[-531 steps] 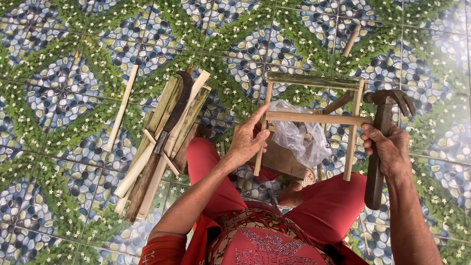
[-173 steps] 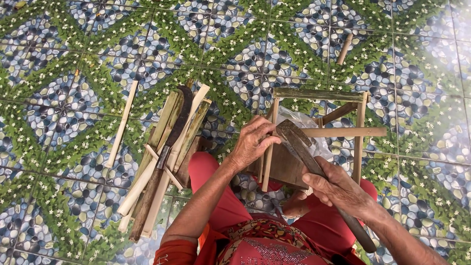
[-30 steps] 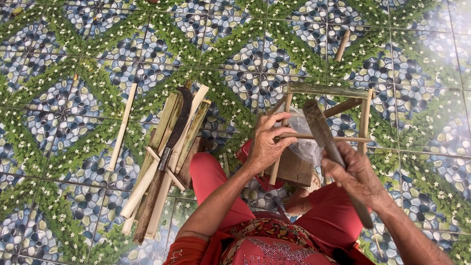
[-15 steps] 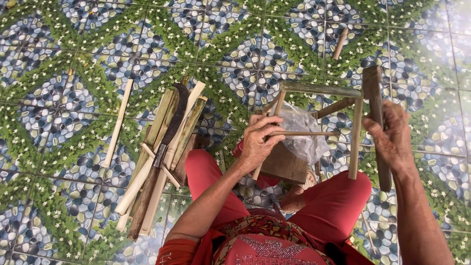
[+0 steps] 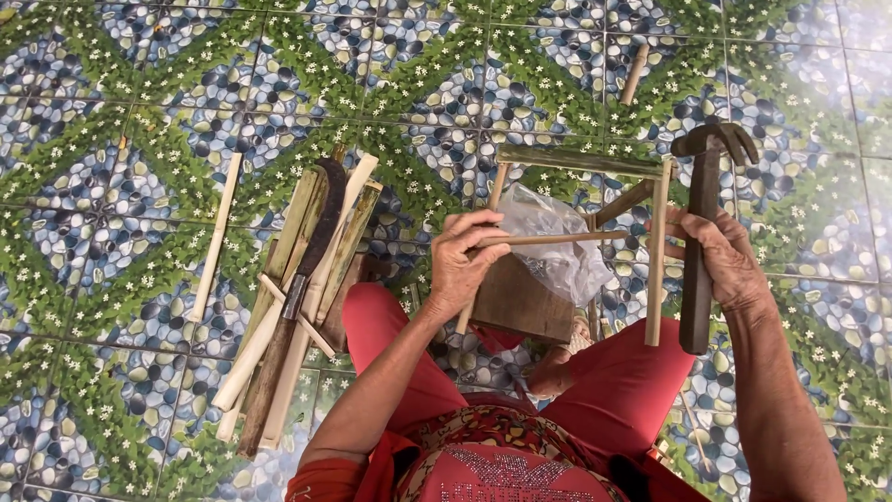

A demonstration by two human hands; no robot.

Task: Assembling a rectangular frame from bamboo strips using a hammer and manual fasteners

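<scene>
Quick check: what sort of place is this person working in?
Likely a home floor used for craft work: patterned floor tiles, a pile of bamboo sticks, and a hammer in the right hand.

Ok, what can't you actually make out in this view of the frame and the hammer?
Head view only:
- Inside of the clear plastic bag: crumpled film hides it.
- Lower side of the bamboo frame: behind the wooden block.
- Hammer handle middle: covered by the right hand.
- Left hand fingertips: curled around the frame's crossbar.
</scene>
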